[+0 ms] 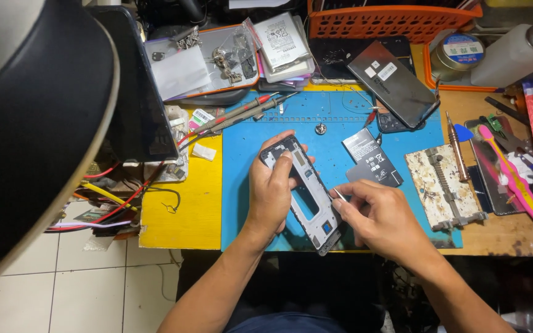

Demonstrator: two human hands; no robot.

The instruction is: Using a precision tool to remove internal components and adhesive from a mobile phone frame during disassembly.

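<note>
Grey phone frame (306, 191) gripped by left hand (271, 191), tilted.

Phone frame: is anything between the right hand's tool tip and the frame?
Nothing visible is. The left hand holds the phone frame above the blue mat, and the thin metal tool pinched in the right hand points at the frame's right edge, unobstructed.

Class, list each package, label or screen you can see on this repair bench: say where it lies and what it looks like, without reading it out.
Battery: blue mat, right of the hands; black rectangle, white markings.
Dark phone panel: top of mat; two small white stickers.
White labelled packs: stacked at the back.
Round tin: back right; blue-and-white label.
Small sticker: mat's left edge; white, green, red.
</note>
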